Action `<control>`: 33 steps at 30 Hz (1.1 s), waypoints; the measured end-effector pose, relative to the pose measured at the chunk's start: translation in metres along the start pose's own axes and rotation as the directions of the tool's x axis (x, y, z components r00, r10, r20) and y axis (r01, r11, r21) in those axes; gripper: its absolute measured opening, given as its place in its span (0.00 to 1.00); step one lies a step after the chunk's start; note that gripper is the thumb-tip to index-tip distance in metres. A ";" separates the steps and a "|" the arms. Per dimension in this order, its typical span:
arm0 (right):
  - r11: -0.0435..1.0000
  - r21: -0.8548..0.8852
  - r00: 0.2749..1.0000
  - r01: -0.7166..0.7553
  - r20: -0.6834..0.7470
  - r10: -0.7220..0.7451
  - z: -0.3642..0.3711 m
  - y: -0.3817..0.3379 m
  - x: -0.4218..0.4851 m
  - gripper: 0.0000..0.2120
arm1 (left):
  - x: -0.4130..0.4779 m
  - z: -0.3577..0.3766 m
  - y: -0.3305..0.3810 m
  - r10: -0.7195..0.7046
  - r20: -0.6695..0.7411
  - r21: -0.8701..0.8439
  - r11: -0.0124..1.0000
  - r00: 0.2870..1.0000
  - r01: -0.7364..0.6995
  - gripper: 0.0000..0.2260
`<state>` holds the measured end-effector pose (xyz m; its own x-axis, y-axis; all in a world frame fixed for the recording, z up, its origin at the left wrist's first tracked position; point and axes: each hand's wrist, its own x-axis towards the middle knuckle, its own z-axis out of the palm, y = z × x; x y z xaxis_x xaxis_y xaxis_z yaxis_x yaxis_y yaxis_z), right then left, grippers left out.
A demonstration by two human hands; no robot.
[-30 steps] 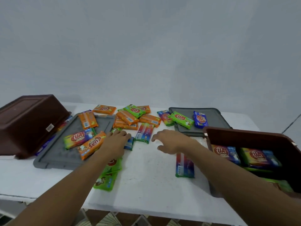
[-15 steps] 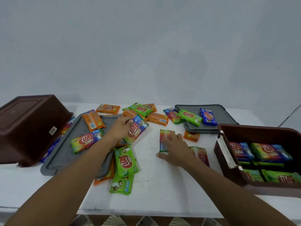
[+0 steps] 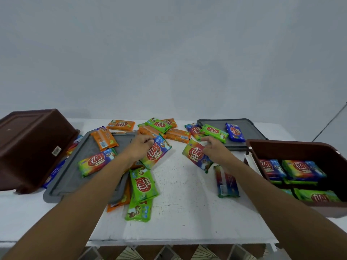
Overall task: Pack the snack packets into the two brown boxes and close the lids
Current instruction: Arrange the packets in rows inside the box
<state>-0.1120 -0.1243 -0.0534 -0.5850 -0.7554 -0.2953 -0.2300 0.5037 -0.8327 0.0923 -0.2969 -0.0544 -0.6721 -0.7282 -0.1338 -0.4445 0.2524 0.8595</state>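
Snack packets [image 3: 143,185] lie scattered on the tabletop [image 3: 187,203]; at left stands the overturned brown box [image 3: 33,147]; the left grip [image 3: 139,149] pinches a rainbow packet [image 3: 156,153]; the right grip [image 3: 216,149] pinches a second rainbow packet [image 3: 196,156]; the open brown box [image 3: 293,149] at right holds several.

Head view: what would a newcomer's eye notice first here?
Bright snack packets lie scattered over the white table. The left hand pinches the left rainbow packet, the right hand the right rainbow packet, both mid-table. At right an open brown box holds packets; at far left lies an overturned brown box.
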 end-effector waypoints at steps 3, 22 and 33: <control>0.986 0.161 0.998 -0.046 0.051 0.038 -0.011 -0.010 -0.010 0.17 | -0.002 0.005 0.006 -0.002 0.008 0.004 1.000 1.000 0.002 0.08; 0.986 -0.100 0.990 0.136 0.039 -0.133 -0.230 0.050 -0.105 0.12 | -0.038 0.148 0.185 0.448 0.086 0.244 0.856 0.890 -0.455 0.06; 0.656 -0.688 0.932 0.311 0.355 -0.071 -0.295 0.157 -0.102 0.20 | -0.048 0.294 0.221 0.304 0.589 0.448 0.649 0.749 -0.616 0.09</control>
<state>-0.3181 0.1554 -0.0155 -0.2533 -0.8885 -0.3826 -0.8679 0.3834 -0.3159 -0.1480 -0.0189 -0.0027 -0.9872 -0.0932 -0.1296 -0.1397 0.8971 0.4192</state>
